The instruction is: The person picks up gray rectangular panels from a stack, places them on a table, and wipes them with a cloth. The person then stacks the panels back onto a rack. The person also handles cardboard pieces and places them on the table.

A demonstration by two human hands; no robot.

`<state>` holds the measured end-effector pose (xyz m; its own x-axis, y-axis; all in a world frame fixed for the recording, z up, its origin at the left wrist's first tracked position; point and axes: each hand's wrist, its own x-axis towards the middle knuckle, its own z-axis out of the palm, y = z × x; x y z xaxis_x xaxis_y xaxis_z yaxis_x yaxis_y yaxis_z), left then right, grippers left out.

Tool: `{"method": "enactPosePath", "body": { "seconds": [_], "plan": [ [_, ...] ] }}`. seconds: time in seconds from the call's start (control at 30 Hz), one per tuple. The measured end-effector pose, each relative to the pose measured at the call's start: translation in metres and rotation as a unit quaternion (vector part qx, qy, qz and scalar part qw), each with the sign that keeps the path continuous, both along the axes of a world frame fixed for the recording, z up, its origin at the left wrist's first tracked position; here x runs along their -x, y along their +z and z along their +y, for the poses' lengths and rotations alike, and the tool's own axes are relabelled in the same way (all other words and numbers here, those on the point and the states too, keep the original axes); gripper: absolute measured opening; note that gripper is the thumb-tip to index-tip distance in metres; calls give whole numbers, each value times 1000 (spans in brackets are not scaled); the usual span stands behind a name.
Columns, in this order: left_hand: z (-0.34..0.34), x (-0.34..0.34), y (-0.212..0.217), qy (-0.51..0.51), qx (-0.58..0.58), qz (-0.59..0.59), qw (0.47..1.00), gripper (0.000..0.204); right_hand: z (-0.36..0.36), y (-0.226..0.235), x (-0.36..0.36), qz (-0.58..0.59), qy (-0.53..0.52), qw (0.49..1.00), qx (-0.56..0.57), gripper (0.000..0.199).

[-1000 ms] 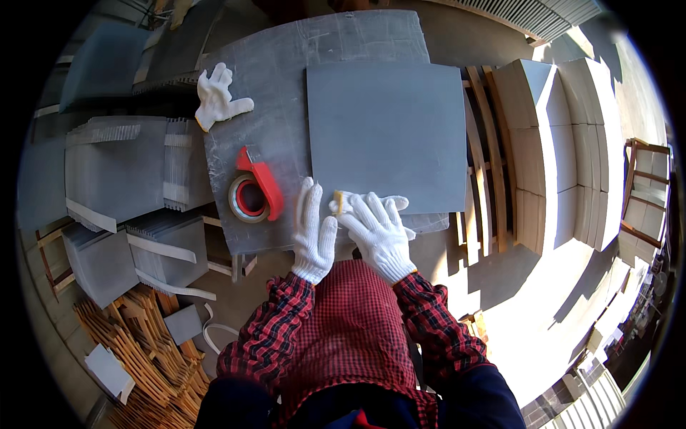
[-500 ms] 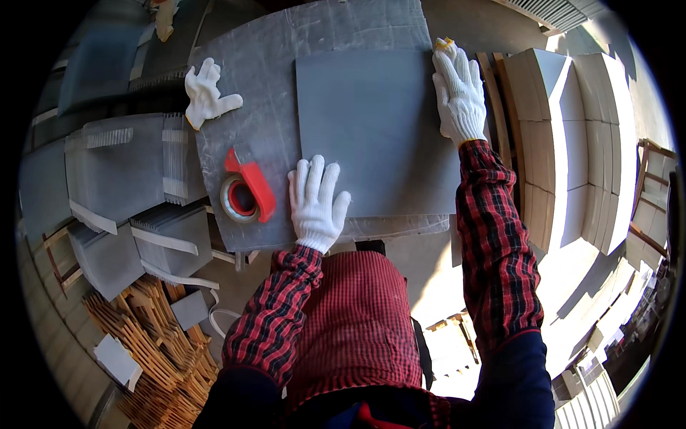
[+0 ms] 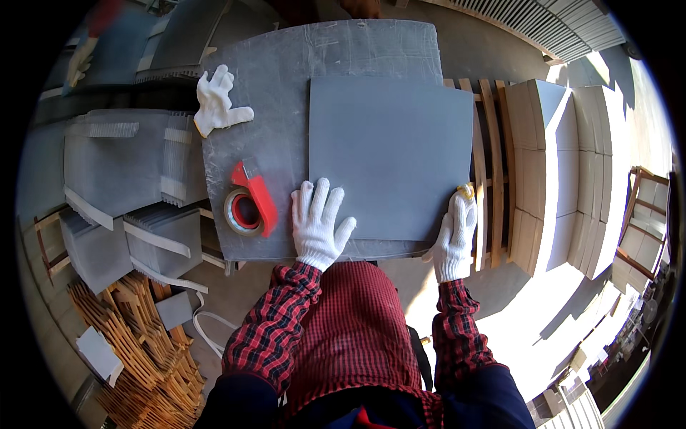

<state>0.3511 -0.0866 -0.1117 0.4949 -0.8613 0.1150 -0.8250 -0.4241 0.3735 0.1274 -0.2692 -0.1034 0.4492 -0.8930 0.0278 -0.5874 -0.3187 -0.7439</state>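
Spread flat with its palm down, the gloved left hand presses on the lower left corner of a dark grey sheet without grasping it. At the lower right corner, the gloved right hand has its fingers closed over a spare white glove, whose yellow cuff pokes out beyond the fingertips; how firmly it is squeezed does not show.

The sheet lies flat in the middle of the frame on a worn grey table, its right side reaching past the table's edge toward wooden slats. Whether it is one piece or several on top of each other is hard to judge.

As for progress, the sheet is already laid out and steadied, and its top looks plain, with no tape on it. With the right hand at the edge, the handling seems under way rather than finished; which edges have been gone over is not visible. On the table's left side, a red tape dispenser and a loose white glove lie apart from both hands, the glove toward the upper left.
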Motion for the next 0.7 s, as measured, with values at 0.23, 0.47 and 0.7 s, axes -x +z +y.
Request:
{"method": "enactPosePath", "body": {
  "seconds": [0.23,0.47,0.7],
  "plan": [
    [-3,-3,17,-29,-78,63,995,95,-35,4,-20,-35,-13,999,-39,41],
    [-2,-4,12,-8,-47,77,996,94,-72,-4,-30,-25,23,999,-33,38],
    [-10,-11,24,-21,-75,87,993,86,-181,-1,-172,73,105,980,155,38]
  ]
}}
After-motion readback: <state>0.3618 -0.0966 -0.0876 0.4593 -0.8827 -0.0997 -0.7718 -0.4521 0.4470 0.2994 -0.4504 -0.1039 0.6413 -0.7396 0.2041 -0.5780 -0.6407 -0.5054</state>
